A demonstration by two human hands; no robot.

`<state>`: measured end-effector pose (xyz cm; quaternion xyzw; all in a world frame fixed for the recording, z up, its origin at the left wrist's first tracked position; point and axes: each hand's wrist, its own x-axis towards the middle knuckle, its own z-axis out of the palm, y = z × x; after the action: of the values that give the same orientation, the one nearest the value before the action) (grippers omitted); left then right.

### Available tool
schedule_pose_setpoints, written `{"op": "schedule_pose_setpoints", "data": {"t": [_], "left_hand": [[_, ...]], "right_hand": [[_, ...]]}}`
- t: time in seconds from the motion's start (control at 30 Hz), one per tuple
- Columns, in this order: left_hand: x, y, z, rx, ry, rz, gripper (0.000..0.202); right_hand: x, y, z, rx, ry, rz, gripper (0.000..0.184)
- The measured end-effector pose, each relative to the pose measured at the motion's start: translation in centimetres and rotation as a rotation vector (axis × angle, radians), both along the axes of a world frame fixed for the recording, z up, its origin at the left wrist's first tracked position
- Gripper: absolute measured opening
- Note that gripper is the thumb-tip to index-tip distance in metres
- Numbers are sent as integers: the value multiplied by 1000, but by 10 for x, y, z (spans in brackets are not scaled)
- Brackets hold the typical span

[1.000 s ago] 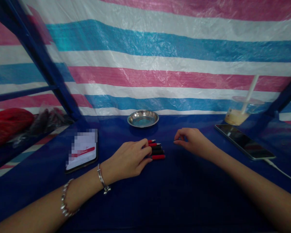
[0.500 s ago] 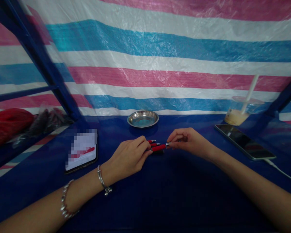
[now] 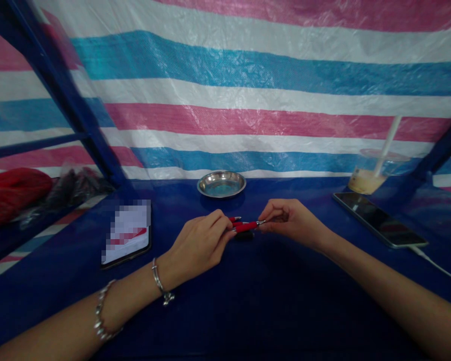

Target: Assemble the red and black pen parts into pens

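Note:
A red pen (image 3: 247,227) with a silver tip lies level between my hands above the blue table (image 3: 285,301). My left hand (image 3: 206,235), with bracelets on its wrist, is closed around the pen's left end. Another red pen (image 3: 234,219) pokes out from behind those fingers; how far it runs into the hand is hidden. My right hand (image 3: 291,220) pinches the silver tip between thumb and fingers. Just beyond my hands stands a shallow oval metal dish (image 3: 221,194).
At the left lies a phone (image 3: 130,235) with a lit, partly blurred screen. To the right are a dark phone (image 3: 379,220) on a white cable and a plastic cup (image 3: 366,181) with a straw. Red bags (image 3: 17,195) sit far left. Striped sheeting (image 3: 248,75) hangs behind the table.
The red pen between my hands has tilted slightly, its tip end a little higher. My hands have barely moved, and both still grip it.

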<state>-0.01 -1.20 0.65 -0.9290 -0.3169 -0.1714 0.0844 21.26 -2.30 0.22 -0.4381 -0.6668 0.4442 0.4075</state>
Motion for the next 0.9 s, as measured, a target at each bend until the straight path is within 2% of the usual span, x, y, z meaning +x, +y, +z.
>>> {"op": "schedule_pose_setpoints", "data": {"t": [0.27, 0.57, 0.7, 0.9], "left_hand": [[-1, 1, -1, -31, -26, 0, 17], [-1, 0, -2, 45, -49, -12, 17], [-1, 0, -2, 55, -69, -6, 16], [-1, 1, -1, 73, -63, -4, 17]], "right_hand": [[-2, 0, -3, 65, 17, -23, 15], [-1, -1, 1, 80, -120, -32, 13], [-1, 0, 1, 172, -274, -31, 25], [0, 0, 1, 310, -365, -40, 14]]}}
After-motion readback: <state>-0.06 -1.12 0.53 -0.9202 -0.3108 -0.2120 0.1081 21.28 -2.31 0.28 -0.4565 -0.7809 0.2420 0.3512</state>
